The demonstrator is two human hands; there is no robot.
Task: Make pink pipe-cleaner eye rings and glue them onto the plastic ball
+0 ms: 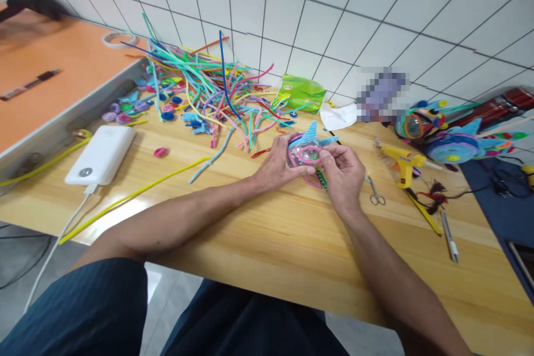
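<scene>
Between my hands is a small craft figure (297, 157) with a clear, shiny body and pipe cleaner trim; blue fins (310, 133) stick up from its top. My left hand (278, 164) is closed around its left side, thumb along the lower edge. With thumb and fingertips together, my right hand (342, 173) pinches a pink pipe cleaner (307, 148) that forms a pointed loop on the figure's side. Below the figure a green strand (322, 179) shows, partly behind my right hand. My fingers cover part of the body.
A tangled heap of pipe cleaners (208, 80) lies by the tiled wall, left of a green packet (301, 93). To the right are scissors (376, 196), a yellow glue gun (404, 164), a cutter knife (449, 237) and a finished blue craft fish (453, 147). A white power bank (101, 153) sits left.
</scene>
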